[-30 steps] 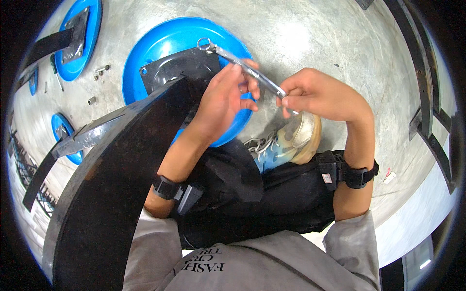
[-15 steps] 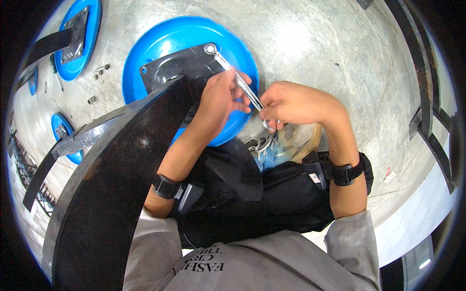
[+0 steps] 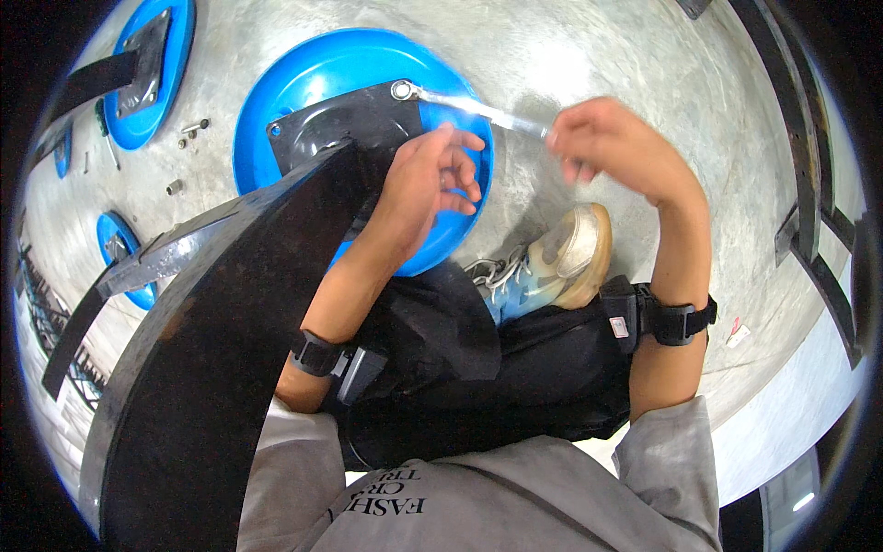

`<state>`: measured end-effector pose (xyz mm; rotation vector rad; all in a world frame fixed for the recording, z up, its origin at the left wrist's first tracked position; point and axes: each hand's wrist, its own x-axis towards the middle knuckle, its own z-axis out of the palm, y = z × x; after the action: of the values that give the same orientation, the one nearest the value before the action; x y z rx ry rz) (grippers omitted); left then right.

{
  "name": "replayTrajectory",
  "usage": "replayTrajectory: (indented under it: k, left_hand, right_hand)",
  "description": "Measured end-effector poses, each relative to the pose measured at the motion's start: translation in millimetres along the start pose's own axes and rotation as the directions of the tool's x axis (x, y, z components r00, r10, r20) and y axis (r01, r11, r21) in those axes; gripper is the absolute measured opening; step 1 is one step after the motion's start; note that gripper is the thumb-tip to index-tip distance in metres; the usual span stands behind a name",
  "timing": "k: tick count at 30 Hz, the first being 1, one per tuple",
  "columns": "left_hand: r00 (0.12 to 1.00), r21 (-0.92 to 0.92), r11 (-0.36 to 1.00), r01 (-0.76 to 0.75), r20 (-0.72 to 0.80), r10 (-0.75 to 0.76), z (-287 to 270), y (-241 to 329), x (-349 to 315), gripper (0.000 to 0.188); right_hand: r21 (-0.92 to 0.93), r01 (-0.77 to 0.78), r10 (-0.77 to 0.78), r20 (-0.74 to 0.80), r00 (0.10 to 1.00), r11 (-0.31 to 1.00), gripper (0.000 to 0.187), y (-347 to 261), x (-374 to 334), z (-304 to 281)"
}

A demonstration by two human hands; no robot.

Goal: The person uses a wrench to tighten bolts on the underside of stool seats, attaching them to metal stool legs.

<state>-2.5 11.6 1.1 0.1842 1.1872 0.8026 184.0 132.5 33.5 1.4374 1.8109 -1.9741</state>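
Observation:
A silver wrench [image 3: 487, 111], slightly smeared by motion, has its ring end seated over a bolt at the right far corner of a black metal plate [image 3: 322, 127]. The plate lies on a round blue base [image 3: 368, 42] shaped like a shallow dish. With its fingers closed on the wrench's free end, my right hand [image 3: 609, 145] is over the floor to the right of the base. My left hand [image 3: 425, 179] hovers over the plate's right side, fingers loosely bent and apart, holding nothing. A hole shows at the plate's left corner.
A large curved black metal piece [image 3: 221, 313] rises along my left side. More blue bases [image 3: 179, 69] with black parts stand at far left. Loose nuts [image 3: 175, 187] and bolts lie on the floor. My shoe [image 3: 561, 262] is below the right hand; a black frame [image 3: 809, 175] runs along the right.
My right hand has swung the wrench's free end away from me and to the right, pivoting about the bolt. The left hand no longer touches the wrench and stays nearly in place.

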Motion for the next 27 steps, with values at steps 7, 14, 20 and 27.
replayTrajectory:
  k: [7, 14, 20, 27]
  left_hand:
    - [1.000, -0.007, 1.000, -0.022, 0.012, 0.022, -0.1, 0.4, 0.2, 0.040]
    - [0.997, -0.013, 0.998, -0.068, 0.034, 0.068, 0.3, 0.5, 1.4, 0.039]
    - [0.997, -0.018, 0.998, -0.064, 0.041, 0.065, 1.1, 0.6, 1.4, 0.039]
    - [0.975, -0.136, 0.978, -0.160, 0.131, 0.178, 5.8, 5.4, -2.6, 0.041]
  right_hand:
    - [0.263, 0.382, -0.222, -0.484, 0.846, 0.886, 0.022, -13.8, 13.2, 12.9]
    - [0.297, 0.512, -0.287, -0.560, 0.777, 0.806, 0.026, -17.7, 15.9, 24.2]
    - [0.525, 0.499, -0.151, -0.570, 0.808, 0.689, 0.025, -13.6, 17.4, 23.2]
    - [0.406, 0.420, -0.174, -0.517, 0.838, 0.812, 0.018, -11.7, 11.4, 15.9]
